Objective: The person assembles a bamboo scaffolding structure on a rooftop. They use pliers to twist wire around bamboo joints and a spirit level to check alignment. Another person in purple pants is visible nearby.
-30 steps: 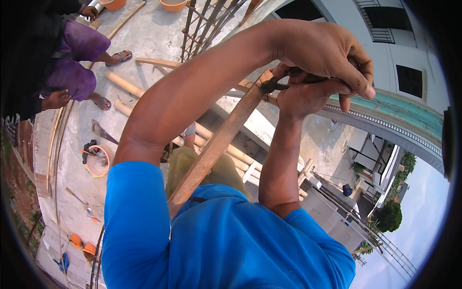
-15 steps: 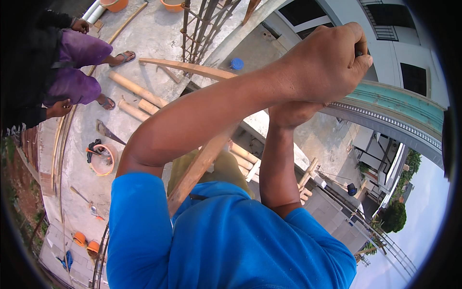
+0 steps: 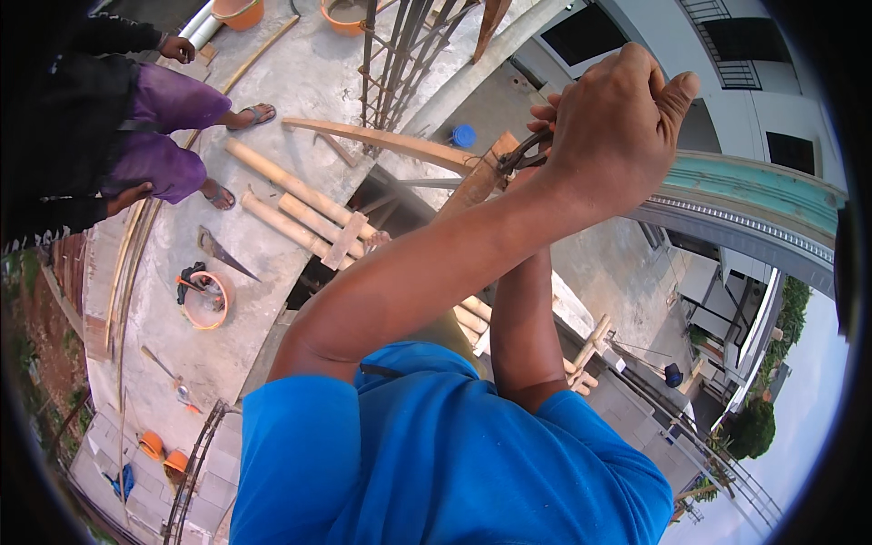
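My left hand (image 3: 622,123) is raised at the upper right with its back toward me. Its fingers are curled in and the thumb stands apart; whatever lies in its palm is hidden. My right hand (image 3: 536,171) is mostly covered by my left forearm and wrist. Beside it shows a dark metal tool like pincers (image 3: 520,153), its handles running in behind my left hand. Curled fingertips show just above the handles. The tool's head is against the end of a wooden plank (image 3: 474,189), which passes behind my left forearm.
At left stands a person in purple shorts (image 3: 168,173). Bamboo poles (image 3: 286,195) lie beside a floor opening. A handsaw (image 3: 222,252), a bucket (image 3: 207,300) and a trowel (image 3: 180,392) are on the concrete. Upright rebar (image 3: 391,64) rises ahead; a green beam (image 3: 754,186) crosses at right.
My right hand has moved up behind my left wrist, and my left thumb has lifted away from the fist. The plank has shifted upward; the pincer-like tool now shows at its end.
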Demonstrator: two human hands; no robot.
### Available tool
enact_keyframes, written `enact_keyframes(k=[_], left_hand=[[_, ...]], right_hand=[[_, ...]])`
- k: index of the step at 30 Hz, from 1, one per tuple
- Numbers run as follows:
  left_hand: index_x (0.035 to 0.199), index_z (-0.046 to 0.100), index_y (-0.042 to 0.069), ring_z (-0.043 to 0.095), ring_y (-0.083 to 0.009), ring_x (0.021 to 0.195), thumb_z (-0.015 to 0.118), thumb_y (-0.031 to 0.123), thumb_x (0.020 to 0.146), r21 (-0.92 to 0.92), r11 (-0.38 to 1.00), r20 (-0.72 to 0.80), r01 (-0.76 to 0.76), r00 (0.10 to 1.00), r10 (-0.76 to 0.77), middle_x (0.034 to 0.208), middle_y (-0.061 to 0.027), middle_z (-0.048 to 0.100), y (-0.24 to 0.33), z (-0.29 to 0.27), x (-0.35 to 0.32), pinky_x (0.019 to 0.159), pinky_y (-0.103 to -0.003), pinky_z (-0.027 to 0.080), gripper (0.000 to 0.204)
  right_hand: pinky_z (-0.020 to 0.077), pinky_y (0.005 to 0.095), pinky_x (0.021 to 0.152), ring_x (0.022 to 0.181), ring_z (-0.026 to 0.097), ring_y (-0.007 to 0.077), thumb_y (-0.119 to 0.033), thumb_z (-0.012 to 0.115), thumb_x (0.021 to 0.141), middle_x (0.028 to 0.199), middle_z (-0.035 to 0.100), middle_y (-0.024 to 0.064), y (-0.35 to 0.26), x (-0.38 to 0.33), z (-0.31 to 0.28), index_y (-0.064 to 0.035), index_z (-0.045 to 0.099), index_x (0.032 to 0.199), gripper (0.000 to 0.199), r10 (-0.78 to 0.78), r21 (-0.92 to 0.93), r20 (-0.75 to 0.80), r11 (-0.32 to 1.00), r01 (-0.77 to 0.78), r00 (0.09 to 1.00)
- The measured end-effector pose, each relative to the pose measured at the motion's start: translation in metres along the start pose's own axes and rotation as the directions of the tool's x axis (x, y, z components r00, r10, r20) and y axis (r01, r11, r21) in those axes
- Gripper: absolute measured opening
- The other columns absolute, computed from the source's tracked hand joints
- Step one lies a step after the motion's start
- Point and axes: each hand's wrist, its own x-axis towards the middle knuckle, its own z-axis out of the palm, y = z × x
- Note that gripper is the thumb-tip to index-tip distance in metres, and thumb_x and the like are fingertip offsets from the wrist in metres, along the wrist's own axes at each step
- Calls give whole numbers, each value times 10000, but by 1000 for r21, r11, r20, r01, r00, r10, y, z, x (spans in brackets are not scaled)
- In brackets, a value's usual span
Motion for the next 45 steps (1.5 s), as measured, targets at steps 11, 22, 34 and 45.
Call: enact_keyframes(k=[11,22,34,45], left_hand=[[891,527,11,626,-355,605,632,429,1071,131,991,-50,29,999,-23,660,-163,603,3,13,-5,582,-463,476,467],[901,523,21,583,-357,723,627,409,1074,266,964,-321,8,944,81,749,-155,579,9,23,-19,732,-477,453,437],[1009,568,-7,586,-209,805,569,577,1063,36,967,37,251,967,-253,864,-119,571,20,-18,-4,753,-378,485,587],[932,672,63,446,-39,596,724,505,1004,-186,779,713,599,628,-312,643,69,438,-1,-54,48,543,-244,389,452]], right_hand=[[539,393,984,1110,704,255,-322,608,1078,1232,687,152,-12,-16,7,-9,574,1412,460,60,-11,-20,998,-60,998],[541,373,964,1092,704,231,-281,642,1065,1207,696,137,-56,-78,3,-5,594,1382,423,145,-6,-12,989,-145,989],[543,352,942,1073,703,205,-236,678,1052,1180,705,122,-27,-17,28,0,615,1348,384,164,-6,28,986,-164,986],[476,266,819,910,597,72,-207,535,1148,1005,676,23,-22,-11,26,8,645,1122,243,-65,-161,40,984,70,997]])
